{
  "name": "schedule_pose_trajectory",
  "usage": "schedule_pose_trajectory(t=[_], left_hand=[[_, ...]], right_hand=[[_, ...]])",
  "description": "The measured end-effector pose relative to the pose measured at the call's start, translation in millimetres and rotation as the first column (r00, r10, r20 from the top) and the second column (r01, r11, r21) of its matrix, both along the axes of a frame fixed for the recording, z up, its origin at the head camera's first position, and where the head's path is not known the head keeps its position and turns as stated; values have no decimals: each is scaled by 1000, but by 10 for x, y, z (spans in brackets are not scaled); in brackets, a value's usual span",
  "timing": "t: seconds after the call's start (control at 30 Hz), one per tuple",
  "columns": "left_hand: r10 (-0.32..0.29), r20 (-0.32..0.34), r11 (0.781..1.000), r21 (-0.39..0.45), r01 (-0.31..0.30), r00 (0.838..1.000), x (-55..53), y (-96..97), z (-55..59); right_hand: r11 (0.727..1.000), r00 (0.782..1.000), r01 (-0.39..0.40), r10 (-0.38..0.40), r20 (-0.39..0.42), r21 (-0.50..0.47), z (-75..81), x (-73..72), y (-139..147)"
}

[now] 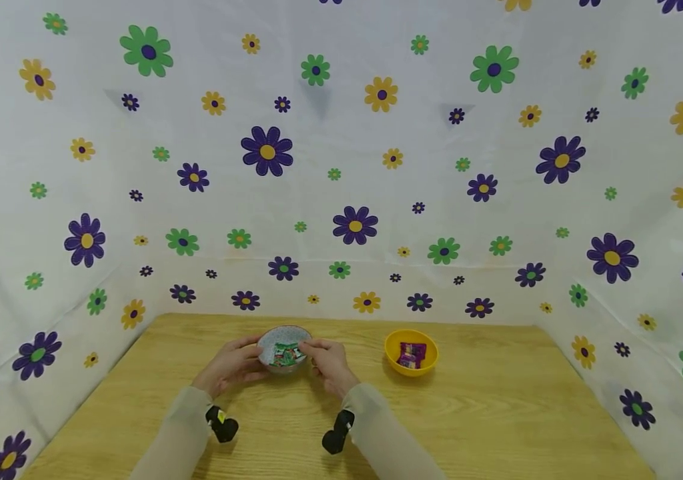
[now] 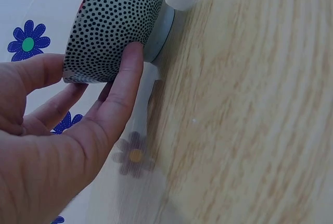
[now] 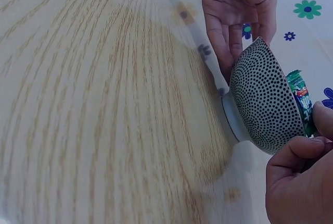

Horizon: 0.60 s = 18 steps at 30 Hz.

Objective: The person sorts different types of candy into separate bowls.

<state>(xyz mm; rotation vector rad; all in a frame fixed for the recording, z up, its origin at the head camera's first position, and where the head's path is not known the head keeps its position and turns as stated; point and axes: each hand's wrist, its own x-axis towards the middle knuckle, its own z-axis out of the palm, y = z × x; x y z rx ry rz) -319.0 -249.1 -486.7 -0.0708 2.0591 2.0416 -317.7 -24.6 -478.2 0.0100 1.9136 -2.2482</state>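
A speckled bowl (image 1: 284,332) with a black-dotted outside (image 2: 117,21) stands on the wooden table. Green wrapped packets (image 1: 287,355) lie inside it. My left hand (image 1: 235,363) holds the bowl from the left, its thumb and fingers spread round the dotted side (image 3: 263,96) near the rim. At the right rim my right hand (image 1: 329,363) pinches a green packet (image 3: 297,89) between thumb and forefinger; part of that packet shows above the rim. The inside of the bowl is hidden in both wrist views.
Right of my right hand stands a yellow bowl (image 1: 411,370) with purple wrapped packets (image 1: 411,355) in it. Flower-patterned white sheeting (image 1: 329,187) hangs behind the table (image 1: 485,400) and along both sides. A black wrist device (image 1: 221,425) sits on each forearm.
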Motion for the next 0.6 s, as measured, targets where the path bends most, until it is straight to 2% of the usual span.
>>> schedule_pose_trajectory(t=[0.1,0.2,0.27,0.43,0.53,0.6], left_hand=[[-8,-2,1000,-7,8,1000,3,-1,5],[16,-1,1000,-12,-16,1000,-2,6,23],[2,-12,1000,-18,-2,1000,5,18,35],[8,-72,996,-89,-14,997,40,71,74],[67,-134,979,-182,-91,989,59,108,116],[98,-178,956,-257,-142,979,71,136,151]], right_hand=[[1000,1000,7,-7,-2,13,18,7,-18],[1000,1000,14,-14,-7,25,44,17,-19],[999,1000,17,-17,-17,33,50,35,10],[998,999,-4,7,-49,68,52,65,144],[993,994,-15,27,-105,115,81,75,251],[985,986,-4,32,-161,173,117,87,343]])
